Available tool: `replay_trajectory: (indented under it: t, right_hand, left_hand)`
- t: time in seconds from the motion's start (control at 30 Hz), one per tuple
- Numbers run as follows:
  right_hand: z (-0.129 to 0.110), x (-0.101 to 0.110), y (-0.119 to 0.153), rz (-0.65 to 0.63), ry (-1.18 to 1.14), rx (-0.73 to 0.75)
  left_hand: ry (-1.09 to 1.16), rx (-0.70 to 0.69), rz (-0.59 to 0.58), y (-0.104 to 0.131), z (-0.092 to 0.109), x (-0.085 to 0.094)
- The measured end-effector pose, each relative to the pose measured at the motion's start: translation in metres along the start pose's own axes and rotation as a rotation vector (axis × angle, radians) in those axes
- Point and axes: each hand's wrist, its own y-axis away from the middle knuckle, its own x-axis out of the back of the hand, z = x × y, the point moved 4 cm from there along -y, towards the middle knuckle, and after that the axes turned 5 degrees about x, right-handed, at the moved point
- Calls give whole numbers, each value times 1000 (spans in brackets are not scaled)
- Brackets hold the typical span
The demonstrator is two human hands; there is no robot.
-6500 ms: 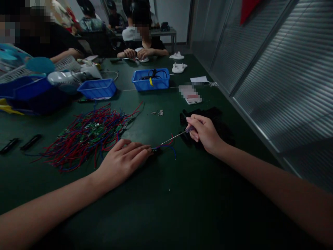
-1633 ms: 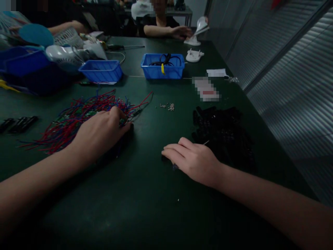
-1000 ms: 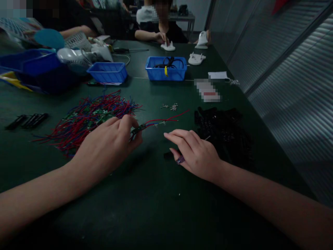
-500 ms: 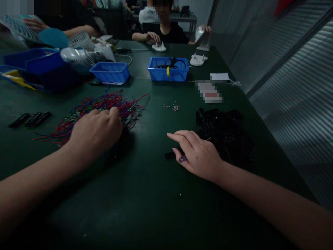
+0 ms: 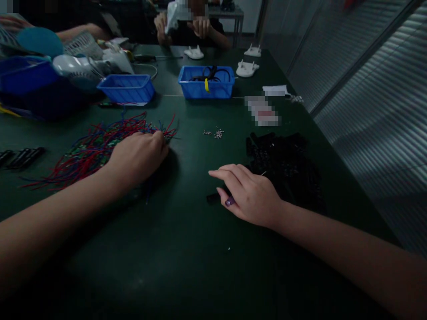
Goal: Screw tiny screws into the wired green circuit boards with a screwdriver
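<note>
My left hand (image 5: pixel 142 153) is closed at the right edge of a heap of red and blue wires with small green circuit boards (image 5: pixel 90 149). Its fingers point away from me and hide most of what they hold; a blue wire (image 5: pixel 147 193) hangs below. My right hand (image 5: pixel 248 193) holds a slim screwdriver with a purple end (image 5: pixel 229 201) across the palm, its thin metal shaft (image 5: pixel 263 173) showing behind the knuckles. The index finger is stretched out to the left. Beneath this hand lies a black plastic part (image 5: pixel 213 198), beside a pile of black parts (image 5: pixel 283 164).
Small screws (image 5: pixel 218 133) lie mid-table. Behind them stand a blue bin with black cables (image 5: pixel 207 91) and another blue bin (image 5: pixel 128 91). Black pieces (image 5: pixel 25 158) lie far left. White bases (image 5: pixel 247 69) stand at the back, where a co-worker (image 5: pixel 200 33) handles a white part.
My left hand has moved right along the wire heap, with a blue wire now showing below it. My right hand keeps its pose. The co-worker has raised a white part.
</note>
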Motion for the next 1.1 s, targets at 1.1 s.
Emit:
replay_trajectory:
  t: [1.1]
  right_hand:
    - [-1, 6, 3, 121, -49, 28]
  left_hand:
    - [380, -14, 73, 20, 11, 21]
